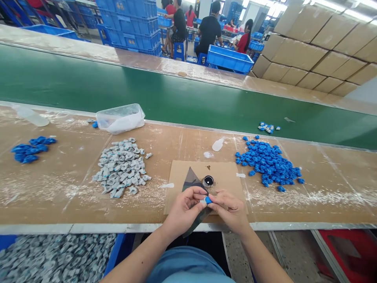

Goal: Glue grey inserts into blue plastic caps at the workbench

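In the head view my left hand (183,209) pinches a small grey plastic part (203,201) over the front of a cardboard sheet (176,173). My right hand (232,210) grips a small blue part (208,199), which touches the grey one. Fingertips partly cover both pieces. A dark pointed sheet (191,177) lies under my hands, its lower end hanging past the table edge. Just beyond the fingers stands a small round dish (208,181) of black liquid. Grey parts are heaped (120,169) to the left, blue parts (268,161) to the right.
A clear plastic tub (120,118) stands at the back left near another blue pile (31,149). Behind the table runs a green conveyor belt (182,98) carrying a few joined pieces (266,127). Below left, a blue crate (120,247) holds many grey parts. People sit farther back.
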`<state>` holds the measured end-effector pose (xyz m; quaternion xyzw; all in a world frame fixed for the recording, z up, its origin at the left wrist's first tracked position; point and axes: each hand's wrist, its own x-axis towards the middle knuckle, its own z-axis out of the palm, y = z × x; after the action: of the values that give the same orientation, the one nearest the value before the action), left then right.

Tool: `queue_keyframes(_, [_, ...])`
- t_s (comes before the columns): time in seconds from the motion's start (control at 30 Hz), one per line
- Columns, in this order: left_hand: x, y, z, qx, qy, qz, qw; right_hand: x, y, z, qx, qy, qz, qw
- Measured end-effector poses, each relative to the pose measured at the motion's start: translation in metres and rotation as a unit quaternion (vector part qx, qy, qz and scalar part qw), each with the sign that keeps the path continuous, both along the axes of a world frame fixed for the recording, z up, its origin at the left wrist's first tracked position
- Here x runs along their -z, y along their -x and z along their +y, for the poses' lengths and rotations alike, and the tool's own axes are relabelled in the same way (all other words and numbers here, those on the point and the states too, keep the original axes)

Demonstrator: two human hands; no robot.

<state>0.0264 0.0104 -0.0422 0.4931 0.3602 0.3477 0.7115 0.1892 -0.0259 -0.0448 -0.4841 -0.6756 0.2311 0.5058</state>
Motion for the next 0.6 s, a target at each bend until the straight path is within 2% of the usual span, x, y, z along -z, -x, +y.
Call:
queue_keyframes(0.1, [0.001,0.000,0.009,0.002,-0.007,0.029,1.000,-0.003,-0.011,0.001,0.010,0.036,-0.044,0.998])
queue_keyframes(0.13, [0.000,0.002,0.016,-0.003,-0.023,0.047,0.999,-0.004,-0.020,0.003,0.035,0.046,-0.065,0.996])
queue_keyframes(0.2, [-0.002,0.007,0.036,-0.028,-0.068,0.099,0.992,-0.005,-0.046,0.007,0.146,0.063,-0.102,0.982])
queue_keyframes(0.23, [-0.003,0.009,0.049,-0.049,-0.096,0.131,0.986,-0.004,-0.061,0.010,0.223,0.076,-0.118,0.965])
queue_keyframes(0.3, [-0.004,0.014,0.078,-0.092,-0.147,0.203,0.964,-0.001,-0.094,0.016,0.358,0.133,-0.160,0.910])
queue_keyframes(0.37, [-0.004,0.015,0.105,-0.122,-0.187,0.269,0.937,0.004,-0.119,0.023,0.423,0.200,-0.204,0.860])
queue_keyframes(0.43, [-0.004,0.013,0.127,-0.139,-0.209,0.330,0.910,0.010,-0.133,0.029,0.436,0.230,-0.226,0.840])
queue_keyframes(0.5, [-0.004,0.012,0.140,-0.142,-0.221,0.370,0.891,0.015,-0.136,0.034,0.427,0.232,-0.229,0.843])
queue_keyframes(0.6, [-0.007,0.020,0.141,-0.147,-0.235,0.398,0.874,0.022,-0.132,0.037,0.409,0.218,-0.239,0.853])
